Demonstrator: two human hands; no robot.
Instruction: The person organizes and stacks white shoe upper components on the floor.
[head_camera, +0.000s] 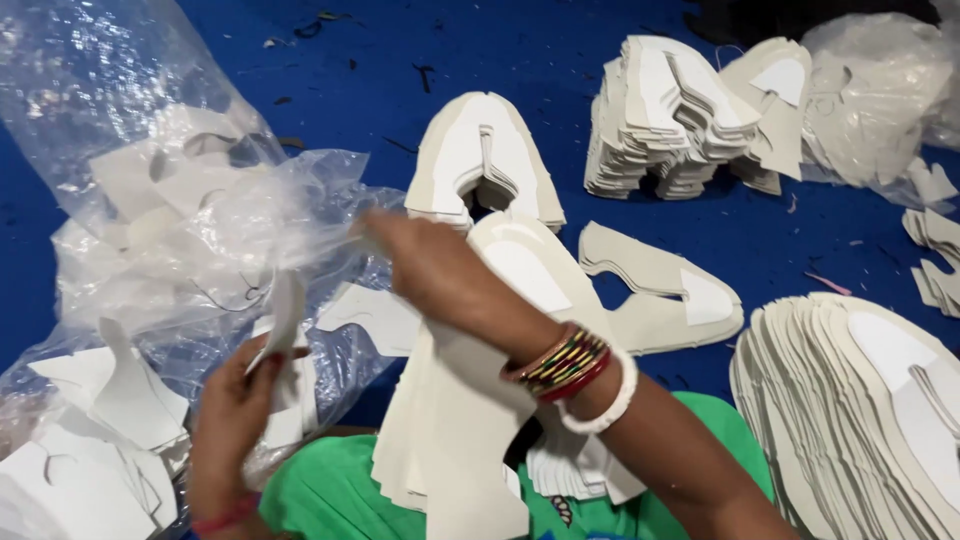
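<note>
My left hand (228, 420) holds a thin white cut-out piece (281, 320) upright at the lower left. My right hand (425, 265), with coloured bangles at the wrist, reaches leftward and touches the edge of a clear plastic bag (210, 230) that holds white cut pieces; its fingers are blurred. Under my right forearm a stack of cream shoe-shaped cut-outs (450, 420) lies across my lap on green cloth.
The blue floor (500, 50) carries several stacks of the same cream cut-outs: one ahead (485, 160), one at the upper right (680, 115), one at the lower right (860, 400), and a single piece (660, 285). Another plastic bag (880, 90) lies far right.
</note>
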